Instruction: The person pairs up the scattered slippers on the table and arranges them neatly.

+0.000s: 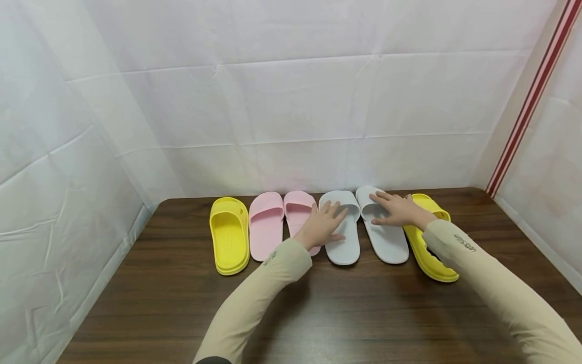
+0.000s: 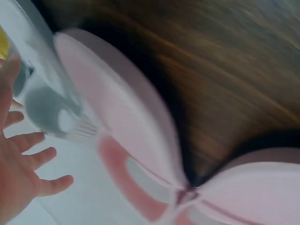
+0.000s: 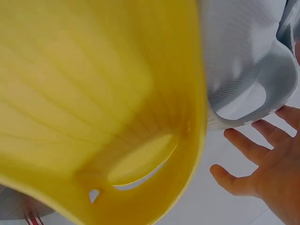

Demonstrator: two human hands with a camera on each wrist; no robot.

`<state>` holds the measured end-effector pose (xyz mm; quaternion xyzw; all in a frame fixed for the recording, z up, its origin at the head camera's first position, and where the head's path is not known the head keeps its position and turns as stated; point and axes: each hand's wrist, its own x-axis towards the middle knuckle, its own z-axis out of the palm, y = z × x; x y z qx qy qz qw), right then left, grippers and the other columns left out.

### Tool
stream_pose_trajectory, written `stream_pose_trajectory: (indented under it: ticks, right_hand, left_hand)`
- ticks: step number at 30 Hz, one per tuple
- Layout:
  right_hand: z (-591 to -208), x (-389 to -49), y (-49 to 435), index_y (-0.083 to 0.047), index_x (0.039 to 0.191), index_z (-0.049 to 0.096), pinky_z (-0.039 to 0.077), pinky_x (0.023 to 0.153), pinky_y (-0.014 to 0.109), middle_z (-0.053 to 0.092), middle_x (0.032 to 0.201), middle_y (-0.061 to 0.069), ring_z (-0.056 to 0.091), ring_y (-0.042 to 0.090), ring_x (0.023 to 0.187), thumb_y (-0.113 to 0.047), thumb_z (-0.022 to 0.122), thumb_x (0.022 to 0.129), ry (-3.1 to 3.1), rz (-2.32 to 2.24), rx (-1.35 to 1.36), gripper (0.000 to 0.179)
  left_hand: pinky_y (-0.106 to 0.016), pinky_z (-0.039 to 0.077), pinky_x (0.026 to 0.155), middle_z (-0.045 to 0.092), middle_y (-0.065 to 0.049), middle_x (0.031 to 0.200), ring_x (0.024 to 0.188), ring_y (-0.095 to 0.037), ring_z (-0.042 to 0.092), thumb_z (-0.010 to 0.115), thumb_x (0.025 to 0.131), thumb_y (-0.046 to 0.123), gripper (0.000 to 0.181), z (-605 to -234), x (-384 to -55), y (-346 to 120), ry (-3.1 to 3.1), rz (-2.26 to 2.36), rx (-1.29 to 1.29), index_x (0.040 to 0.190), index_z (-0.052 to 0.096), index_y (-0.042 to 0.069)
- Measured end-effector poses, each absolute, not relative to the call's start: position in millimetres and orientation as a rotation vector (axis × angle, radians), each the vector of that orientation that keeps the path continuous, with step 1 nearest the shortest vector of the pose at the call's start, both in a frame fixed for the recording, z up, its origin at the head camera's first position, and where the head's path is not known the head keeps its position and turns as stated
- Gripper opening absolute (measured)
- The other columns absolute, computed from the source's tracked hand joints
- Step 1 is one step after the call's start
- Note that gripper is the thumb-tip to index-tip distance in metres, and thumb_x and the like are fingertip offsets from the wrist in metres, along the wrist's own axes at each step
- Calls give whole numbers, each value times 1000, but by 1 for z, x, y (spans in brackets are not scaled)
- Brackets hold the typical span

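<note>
Head view: white slippers (image 1: 343, 248) lie on the tabletop (image 1: 350, 313), left grip (image 1: 320, 225) and right grip (image 1: 396, 210) spread over them! Left wrist: fingers (image 2: 55, 185) splayed, clutching nothing; likely light, bendy foam. Right wrist: also outstretched, and the strap (image 3: 287, 77) looks the best hold.

From here I can make out dark lettering, apparently "Let's Slim", on the beige stretchy fabric right sleeve (image 1: 495, 288); the beige stretchy fabric left sleeve (image 1: 250, 298) bears print too small to read.
</note>
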<state>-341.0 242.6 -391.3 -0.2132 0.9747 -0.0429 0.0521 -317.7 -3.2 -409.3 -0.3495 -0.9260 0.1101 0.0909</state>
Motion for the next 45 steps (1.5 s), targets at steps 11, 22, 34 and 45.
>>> stream_pose_trajectory:
  ticks: [11, 22, 34, 45]
  right_hand:
    - [-398, -299, 245, -12, 140, 30, 20, 91, 72, 24, 146, 15, 30, 39, 129, -55, 57, 77, 3051, 72, -885, 80]
    - [-407, -260, 255, -13, 134, 40, 25, 90, 68, 43, 136, 14, 40, 38, 122, -52, 57, 78, 2937, 167, -1033, 70]
    - [-412, -256, 257, -16, 131, 45, 29, 87, 67, 49, 129, 14, 50, 37, 109, -43, 65, 75, 2928, 240, -1058, 66]
    - [-411, -258, 259, -17, 131, 45, 28, 86, 69, 48, 130, 16, 49, 40, 110, -42, 62, 78, 2920, 218, -1040, 61]
  left_hand:
    - [-57, 29, 99, 38, -5, 141, 130, -26, 35, 46, 75, 67, 77, -404, -283, -2, -2603, 479, -1213, 136, 36, 22]
    - [-50, 35, 95, 53, 5, 123, 113, -14, 50, 40, 85, 58, 51, -418, -265, -11, -2499, 490, -1327, 129, 46, 31]
    - [-52, 32, 96, 56, 6, 118, 106, -13, 55, 44, 86, 53, 45, -420, -262, -11, -2543, 458, -1337, 127, 47, 35]
    - [-51, 35, 93, 55, 6, 118, 103, -13, 55, 43, 88, 50, 44, -416, -261, -5, -2586, 488, -1335, 129, 45, 35]
